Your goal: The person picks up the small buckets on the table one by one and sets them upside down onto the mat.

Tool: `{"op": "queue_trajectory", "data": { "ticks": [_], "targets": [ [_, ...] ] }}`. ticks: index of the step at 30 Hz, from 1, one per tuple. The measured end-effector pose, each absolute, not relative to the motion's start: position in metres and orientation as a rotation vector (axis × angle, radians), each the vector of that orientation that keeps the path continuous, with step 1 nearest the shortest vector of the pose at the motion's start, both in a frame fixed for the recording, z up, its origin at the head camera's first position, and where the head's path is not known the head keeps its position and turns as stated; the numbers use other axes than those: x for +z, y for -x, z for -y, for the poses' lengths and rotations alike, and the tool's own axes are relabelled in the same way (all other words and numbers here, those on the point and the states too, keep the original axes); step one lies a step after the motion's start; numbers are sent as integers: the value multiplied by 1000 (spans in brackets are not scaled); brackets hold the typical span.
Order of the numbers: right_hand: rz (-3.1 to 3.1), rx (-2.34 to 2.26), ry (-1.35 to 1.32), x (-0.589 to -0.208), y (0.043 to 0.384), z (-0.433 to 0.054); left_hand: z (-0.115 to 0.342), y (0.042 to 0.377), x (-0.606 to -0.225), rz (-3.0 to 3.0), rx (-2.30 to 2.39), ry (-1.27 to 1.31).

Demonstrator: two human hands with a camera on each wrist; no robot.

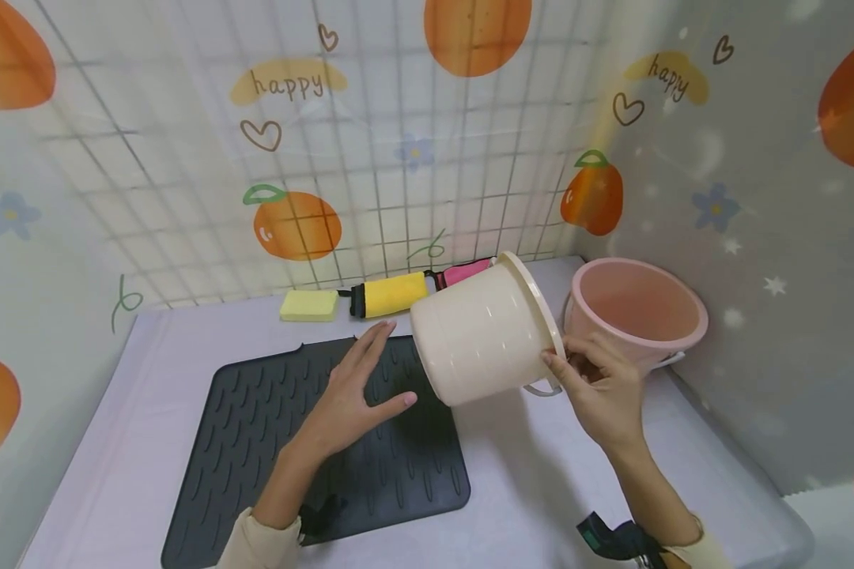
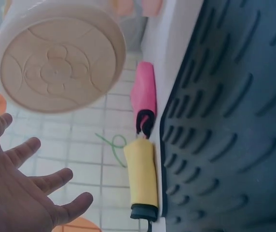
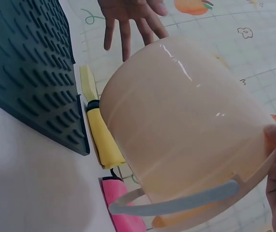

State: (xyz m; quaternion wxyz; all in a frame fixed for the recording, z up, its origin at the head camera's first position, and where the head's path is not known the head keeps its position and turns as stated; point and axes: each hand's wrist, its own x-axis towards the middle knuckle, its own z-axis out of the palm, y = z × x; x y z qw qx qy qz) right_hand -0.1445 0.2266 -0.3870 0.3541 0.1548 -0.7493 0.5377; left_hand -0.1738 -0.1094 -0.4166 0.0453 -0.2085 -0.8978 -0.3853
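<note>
A cream bucket (image 1: 480, 336) is held up in the air, tipped on its side with its base toward the left. My right hand (image 1: 601, 387) pinches its rim between thumb and fingers. In the right wrist view its grey-white handle (image 3: 176, 205) hangs from the rim. My left hand (image 1: 356, 391), fingers spread, is beside the bucket's base, over the dark ribbed mat (image 1: 270, 442). In the left wrist view the round base (image 2: 58, 67) shows a moulded flower pattern, apart from the fingers.
A pink bucket (image 1: 640, 308) stands upright at the back right, near the wall. Along the back lie a pale yellow sponge (image 1: 309, 306), a yellow rolled item (image 1: 394, 295) with black ends and a pink one (image 1: 467, 271). Printed curtains surround the white-covered table (image 1: 527, 482).
</note>
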Motion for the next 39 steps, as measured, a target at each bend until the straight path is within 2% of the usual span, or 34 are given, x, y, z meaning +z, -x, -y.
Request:
{"op": "queue_trajectory", "data": {
  "ticks": [26,35,39],
  "targets": [
    [1915,1715,-256,-399,140,-218,81,187,-409,2579,-1427,810],
    [1994,1798,-173,-406,138,-219,66,193,-421,2378,-1625,836],
    [2028,1823,-169,-407,136,-221,63,186,-414,2304,-1688,813]
  ]
}}
